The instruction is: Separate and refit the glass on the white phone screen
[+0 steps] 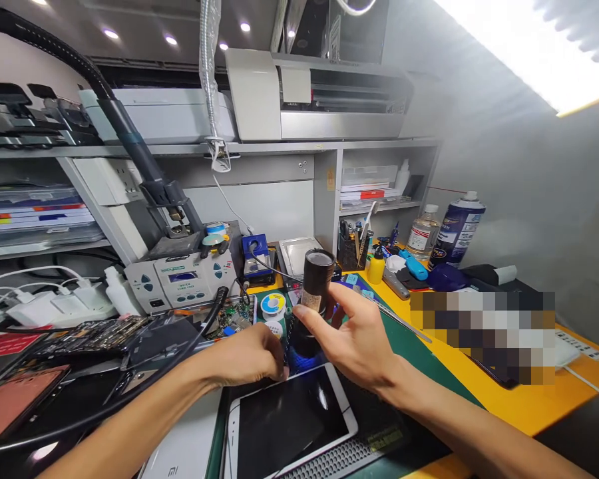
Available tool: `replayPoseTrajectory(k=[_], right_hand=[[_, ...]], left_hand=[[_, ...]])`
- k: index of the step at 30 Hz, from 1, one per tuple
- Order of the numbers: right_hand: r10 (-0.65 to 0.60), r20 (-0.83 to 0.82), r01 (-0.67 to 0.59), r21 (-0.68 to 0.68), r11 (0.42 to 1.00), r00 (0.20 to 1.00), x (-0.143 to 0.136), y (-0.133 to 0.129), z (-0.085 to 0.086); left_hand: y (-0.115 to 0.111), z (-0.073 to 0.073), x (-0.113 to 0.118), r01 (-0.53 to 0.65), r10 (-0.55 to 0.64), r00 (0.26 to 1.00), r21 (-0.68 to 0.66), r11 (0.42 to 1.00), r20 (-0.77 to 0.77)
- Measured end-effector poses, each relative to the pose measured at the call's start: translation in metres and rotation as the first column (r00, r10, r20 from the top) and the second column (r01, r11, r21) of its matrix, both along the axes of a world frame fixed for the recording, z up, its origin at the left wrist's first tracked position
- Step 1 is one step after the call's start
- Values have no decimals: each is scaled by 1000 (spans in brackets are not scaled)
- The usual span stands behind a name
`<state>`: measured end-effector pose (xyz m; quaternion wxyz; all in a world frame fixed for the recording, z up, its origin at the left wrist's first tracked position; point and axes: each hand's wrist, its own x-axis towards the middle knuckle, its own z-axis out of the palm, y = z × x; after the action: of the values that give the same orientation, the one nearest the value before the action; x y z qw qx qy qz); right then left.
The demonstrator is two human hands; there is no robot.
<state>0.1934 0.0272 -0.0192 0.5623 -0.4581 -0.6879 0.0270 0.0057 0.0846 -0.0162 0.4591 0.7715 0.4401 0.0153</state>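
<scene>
My right hand [359,332] is wrapped round an upright black cylindrical lamp [315,279] with a pale label. A blue glow shows under its lower end, just behind the far edge of a white-framed tablet [289,422]. My left hand [252,352] is closed, its fingertips turned down by the tablet's far edge; whatever they pinch is hidden. The tablet lies face up with a dark screen on a black perforated plate [329,460]. A solder spool [273,305] stands behind my left hand.
At the left are a rework station [180,276], a black hose [180,362] and stacked phone parts [94,339]. A yellow bottle [376,267], tweezers [404,319] and a spray can [456,229] are on the right. A green mat [419,352] covers part of the yellow table [519,412].
</scene>
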Motion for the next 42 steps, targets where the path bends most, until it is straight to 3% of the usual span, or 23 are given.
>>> replayPoseTrajectory(k=[8,14,18,27,42], right_hand=[[9,-46,-11,-41,999,999,10,-6,2],[-8,-102,-1,-84,996,995,15,-11,8],[53,-174,-80,-157,984,983,8,-16,17],[245,-183,-284,-235,930,952,-34,-29,23],[227,-170,-264,-245,933,959,-47,-25,20]], left_hand=[[3,4,1,51,-42,991,68,996,-126],[-9,24,-31,68,-42,982,133,989,-184],[-16,28,-48,101,-54,955,151,983,-291],[-2,11,-47,229,-191,917,71,971,-350],[26,-7,-30,204,-230,930,-116,972,-287]])
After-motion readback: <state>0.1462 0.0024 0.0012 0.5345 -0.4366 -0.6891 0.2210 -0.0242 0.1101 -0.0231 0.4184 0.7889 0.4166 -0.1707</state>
